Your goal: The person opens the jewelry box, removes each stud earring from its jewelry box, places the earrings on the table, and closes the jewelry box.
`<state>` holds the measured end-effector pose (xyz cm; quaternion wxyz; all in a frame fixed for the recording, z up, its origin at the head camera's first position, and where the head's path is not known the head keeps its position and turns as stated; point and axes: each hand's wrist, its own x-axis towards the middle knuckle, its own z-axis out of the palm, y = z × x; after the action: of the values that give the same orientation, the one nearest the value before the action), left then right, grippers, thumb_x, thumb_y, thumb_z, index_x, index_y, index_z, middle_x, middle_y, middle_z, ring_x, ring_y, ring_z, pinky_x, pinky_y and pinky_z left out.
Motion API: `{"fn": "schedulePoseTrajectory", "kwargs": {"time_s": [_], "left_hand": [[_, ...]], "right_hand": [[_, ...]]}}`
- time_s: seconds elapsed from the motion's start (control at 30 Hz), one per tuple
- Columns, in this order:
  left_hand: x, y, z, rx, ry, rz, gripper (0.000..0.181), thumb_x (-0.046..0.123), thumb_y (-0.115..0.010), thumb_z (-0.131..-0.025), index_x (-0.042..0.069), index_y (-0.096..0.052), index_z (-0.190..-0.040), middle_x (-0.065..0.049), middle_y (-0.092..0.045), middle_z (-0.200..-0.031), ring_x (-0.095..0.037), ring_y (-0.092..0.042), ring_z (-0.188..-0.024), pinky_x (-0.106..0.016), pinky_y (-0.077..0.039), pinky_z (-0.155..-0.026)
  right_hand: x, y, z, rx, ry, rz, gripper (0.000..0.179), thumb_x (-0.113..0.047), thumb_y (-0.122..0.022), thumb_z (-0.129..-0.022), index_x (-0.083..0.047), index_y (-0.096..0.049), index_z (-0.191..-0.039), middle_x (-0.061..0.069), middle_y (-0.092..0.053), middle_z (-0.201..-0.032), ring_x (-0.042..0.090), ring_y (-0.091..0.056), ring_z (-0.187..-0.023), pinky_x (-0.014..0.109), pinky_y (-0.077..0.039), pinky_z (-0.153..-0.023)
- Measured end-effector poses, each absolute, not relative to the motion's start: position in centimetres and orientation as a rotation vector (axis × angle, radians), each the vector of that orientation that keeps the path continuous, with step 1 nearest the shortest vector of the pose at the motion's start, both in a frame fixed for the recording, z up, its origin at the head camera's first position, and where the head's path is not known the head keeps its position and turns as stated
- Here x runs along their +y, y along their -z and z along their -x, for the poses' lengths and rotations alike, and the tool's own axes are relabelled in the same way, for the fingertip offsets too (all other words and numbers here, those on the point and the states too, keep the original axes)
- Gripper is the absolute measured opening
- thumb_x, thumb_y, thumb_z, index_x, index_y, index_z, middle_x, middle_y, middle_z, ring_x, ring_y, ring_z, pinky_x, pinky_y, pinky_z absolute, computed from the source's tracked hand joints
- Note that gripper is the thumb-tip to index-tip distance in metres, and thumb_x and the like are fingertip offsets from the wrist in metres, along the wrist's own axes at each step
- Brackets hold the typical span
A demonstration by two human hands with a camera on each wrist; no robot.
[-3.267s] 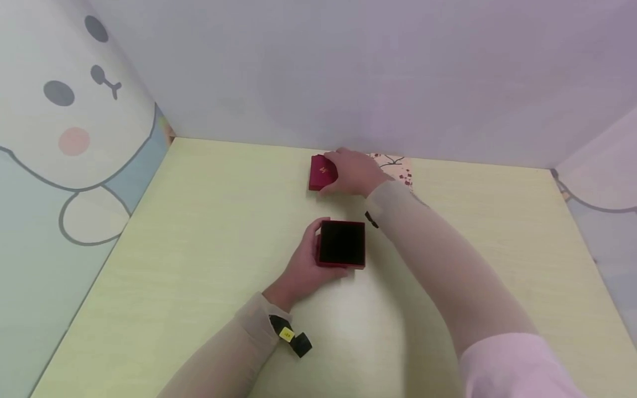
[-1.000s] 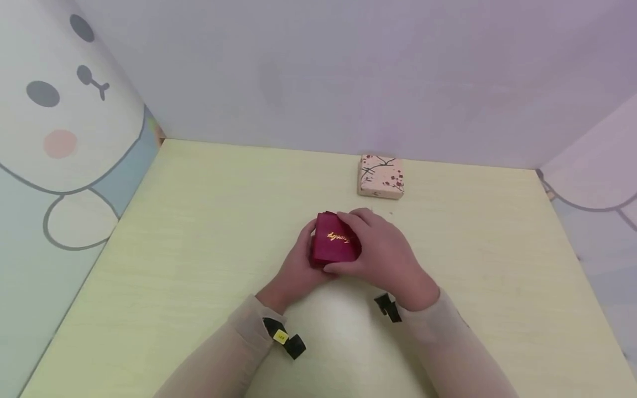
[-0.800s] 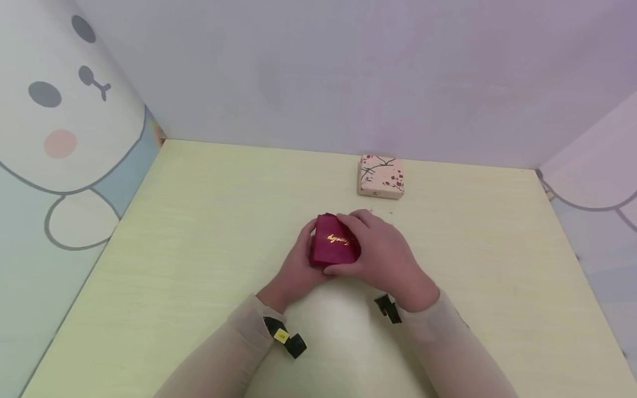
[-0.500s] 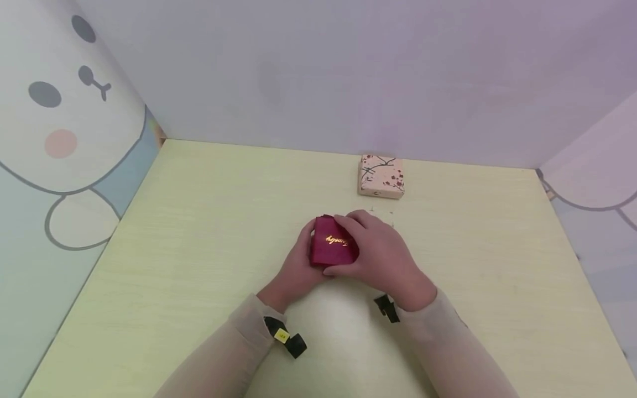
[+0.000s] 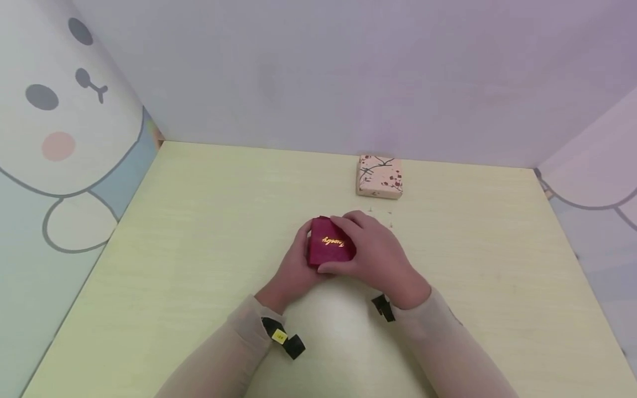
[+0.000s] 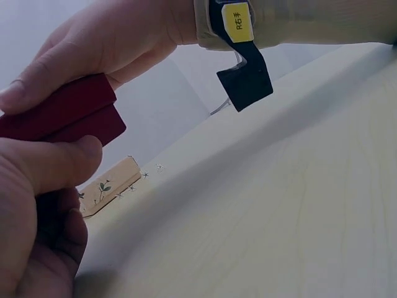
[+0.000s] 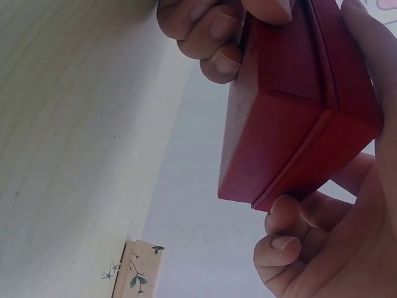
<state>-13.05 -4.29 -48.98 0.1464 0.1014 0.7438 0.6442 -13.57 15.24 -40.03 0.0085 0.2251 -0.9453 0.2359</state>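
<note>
A red jewelry box (image 5: 327,249) with gold "Jewelry" lettering is held between both hands above the tabletop. The left hand (image 5: 292,268) grips its lower part from the left and below. From the right, the right hand (image 5: 380,257) holds the lid, thumb on the near side and fingers on the far side. The right wrist view shows the lid seated over the base of the red box (image 7: 285,118), with a narrow seam between them. In the left wrist view the left thumb (image 6: 68,161) presses the box's side. What is inside is hidden.
Against the back wall sits a pink box with a blossom print (image 5: 380,177). In front of it lie several tiny star-shaped pieces (image 6: 146,175). The pale wooden tabletop (image 5: 199,232) meets walls at the back and both sides.
Earlier the right hand reached to the back for the red lid while the left held the base, black inside showing. The lid now covers the base; both hands have since shifted slightly left.
</note>
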Motion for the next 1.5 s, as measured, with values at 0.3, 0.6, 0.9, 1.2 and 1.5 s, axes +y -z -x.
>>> {"fn": "schedulePoseTrajectory", "kwargs": {"time_s": [0.3,0.6,0.9,1.2,1.5], "left_hand": [[-4.4,49.0,13.2,2.068,-1.880,-0.246,0.108,0.022,-0.089,-0.083,0.029,-0.017,-0.162,0.002,-0.044,-0.151,-0.024,-0.046,-0.137,-0.043,-0.055,-0.097],[-4.3,49.4,13.2,1.981,-1.948,-0.311,0.111,0.016,-0.087,-0.084,0.033,-0.011,-0.164,-0.002,-0.046,-0.150,-0.027,-0.048,-0.136,-0.043,-0.056,-0.095],[-4.2,49.6,13.3,1.931,-1.991,-0.336,0.105,0.021,-0.088,-0.085,0.032,-0.017,-0.161,-0.001,-0.051,-0.145,-0.025,-0.053,-0.131,-0.042,-0.056,-0.094],[-4.3,49.2,13.3,1.931,-1.996,-0.300,0.106,0.020,-0.088,-0.084,0.036,-0.016,-0.160,-0.002,-0.049,-0.147,-0.026,-0.051,-0.133,-0.042,-0.056,-0.095],[-4.1,48.3,13.4,1.975,-1.969,-0.307,0.111,0.031,-0.089,-0.083,0.029,-0.012,-0.163,0.000,-0.051,-0.143,-0.023,-0.053,-0.129,-0.042,-0.056,-0.094]], "right_hand": [[15.1,40.6,13.8,-2.999,-0.781,-0.686,0.082,-0.059,-0.089,-0.073,-0.017,-0.064,-0.139,0.000,-0.059,-0.120,0.019,-0.058,-0.103,0.039,-0.057,-0.082],[15.5,41.0,14.0,-3.073,-0.881,-0.626,0.084,-0.056,-0.090,-0.074,-0.018,-0.060,-0.142,0.001,-0.059,-0.124,0.021,-0.058,-0.107,0.041,-0.057,-0.086],[15.9,41.4,14.3,-3.072,-0.938,-0.636,0.085,-0.055,-0.090,-0.073,-0.017,-0.059,-0.143,0.001,-0.058,-0.127,0.022,-0.056,-0.112,0.041,-0.057,-0.087],[15.9,41.0,14.6,-3.085,-0.874,-0.668,0.088,-0.056,-0.089,-0.074,-0.015,-0.057,-0.146,0.003,-0.056,-0.132,0.023,-0.055,-0.117,0.043,-0.057,-0.089],[17.4,39.5,15.0,-3.192,-0.988,-0.713,0.094,-0.037,-0.094,-0.075,-0.011,-0.048,-0.153,0.001,-0.048,-0.149,0.023,-0.049,-0.133,0.044,-0.051,-0.102]]}}
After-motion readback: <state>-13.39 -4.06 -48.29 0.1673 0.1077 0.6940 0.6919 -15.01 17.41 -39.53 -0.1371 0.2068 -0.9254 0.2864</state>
